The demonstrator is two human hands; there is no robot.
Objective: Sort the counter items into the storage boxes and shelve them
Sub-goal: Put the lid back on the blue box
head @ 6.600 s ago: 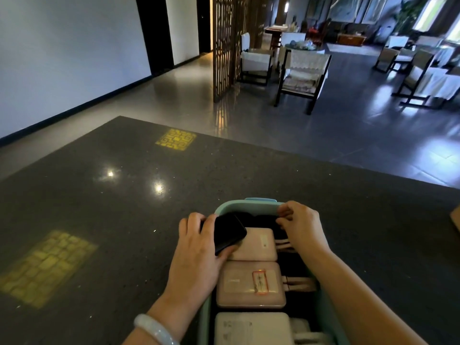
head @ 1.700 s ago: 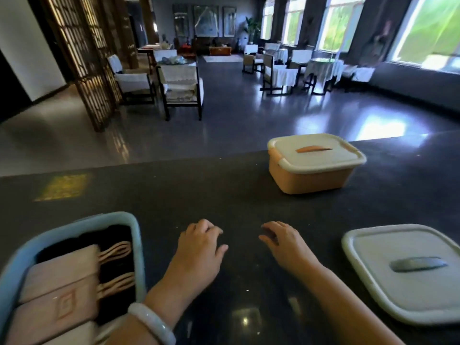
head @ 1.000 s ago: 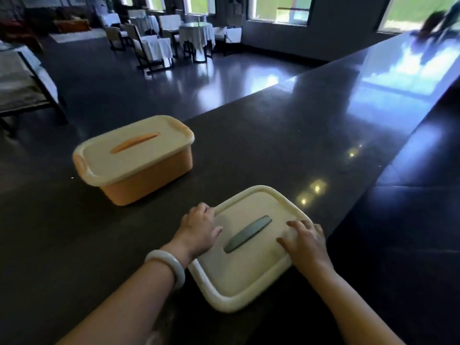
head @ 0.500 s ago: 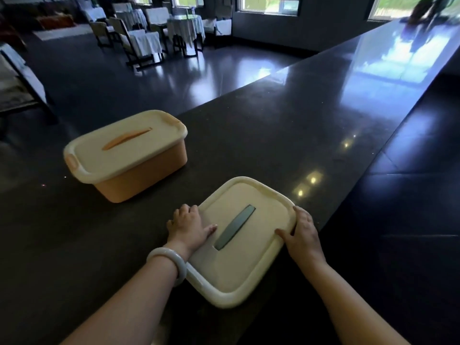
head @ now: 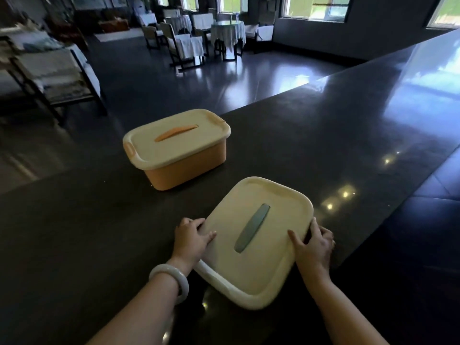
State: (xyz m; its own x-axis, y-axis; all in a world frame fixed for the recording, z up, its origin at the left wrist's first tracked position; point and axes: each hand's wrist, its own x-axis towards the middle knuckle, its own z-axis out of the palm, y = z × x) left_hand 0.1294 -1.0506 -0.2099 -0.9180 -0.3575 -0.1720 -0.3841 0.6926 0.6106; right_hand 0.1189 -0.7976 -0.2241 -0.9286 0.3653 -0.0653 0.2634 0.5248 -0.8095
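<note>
Left hand (head: pixel 191 236) grips the left edge of the lid (head: pixel 256 241), thumb on top, fingers curled under the rim. Right hand (head: pixel 314 245) holds the right edge the same way, thumb laid across the top surface, fingers wrapped over the side. White bangle (head: pixel 171 280) on the left wrist. Lid is cream, rounded square, with a grey-green handle (head: pixel 252 227) running along its middle; its near edge looks raised a little off the table (head: pixel 74 232), the far edge low, contact there unclear. Table is dark, polished stone with light spots reflected to the right. Beyond the lid and to its left, apart from it, stands an orange box (head: pixel 185 168) closed with its own cream lid and orange handle. Behind the table: dark glossy floor, chairs (head: pixel 184 46) with white covers, windows.
</note>
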